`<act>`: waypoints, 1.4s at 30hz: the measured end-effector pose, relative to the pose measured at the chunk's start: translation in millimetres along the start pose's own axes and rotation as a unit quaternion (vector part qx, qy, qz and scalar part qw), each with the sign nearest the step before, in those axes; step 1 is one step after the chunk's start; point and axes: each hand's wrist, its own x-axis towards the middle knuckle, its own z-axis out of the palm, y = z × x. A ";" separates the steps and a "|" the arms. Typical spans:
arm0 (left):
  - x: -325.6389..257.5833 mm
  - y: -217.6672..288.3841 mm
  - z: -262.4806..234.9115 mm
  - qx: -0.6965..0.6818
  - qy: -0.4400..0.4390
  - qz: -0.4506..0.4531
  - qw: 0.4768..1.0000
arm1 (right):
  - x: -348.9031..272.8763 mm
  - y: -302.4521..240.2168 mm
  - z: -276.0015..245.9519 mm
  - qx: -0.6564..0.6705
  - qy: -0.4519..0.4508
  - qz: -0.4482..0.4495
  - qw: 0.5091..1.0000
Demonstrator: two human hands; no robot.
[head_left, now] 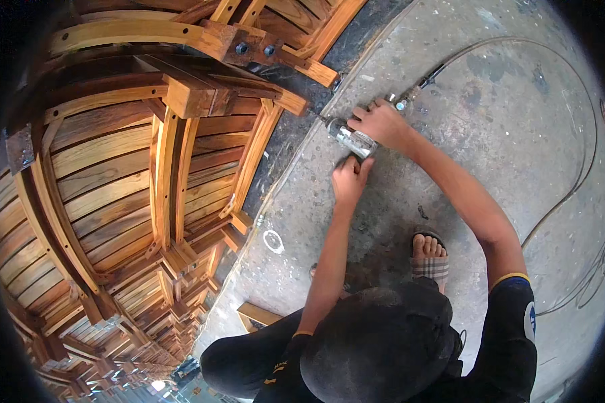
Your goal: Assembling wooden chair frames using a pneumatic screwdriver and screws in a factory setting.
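I am steadying the metal air tool (pixel 353 140) on the concrete floor (pixel 491 121), right hand (pixel 381 123) clenched at twelve o'clock, left hand (pixel 349 180) pinching it at six.

Stacked wooden chair frames (pixel 114 168), concrete floor (pixel 504 121)

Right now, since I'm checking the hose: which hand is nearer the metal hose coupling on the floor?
Right. The right hand rests on the silver tool, just beside the hose coupling; the left hand holds the tool's near end, farther away.
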 end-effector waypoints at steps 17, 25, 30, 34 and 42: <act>4.1 -0.7 21.0 0.055 0.117 0.083 0.988 | 1.9 4.5 10.7 0.029 -0.032 0.006 0.999; 4.6 -0.7 23.8 0.043 0.135 0.080 0.987 | 2.1 4.6 12.3 0.018 -0.012 0.011 1.000; 5.6 -0.5 22.1 0.049 0.120 0.062 0.990 | 4.1 8.1 15.6 0.021 -0.015 0.009 1.000; 5.5 0.4 23.3 0.033 0.143 0.056 0.988 | 6.0 3.7 13.6 0.024 0.000 0.020 1.000; 13.9 -3.9 -4.1 0.003 0.016 0.029 0.999 | 10.3 5.4 14.6 0.046 -0.037 0.011 0.998</act>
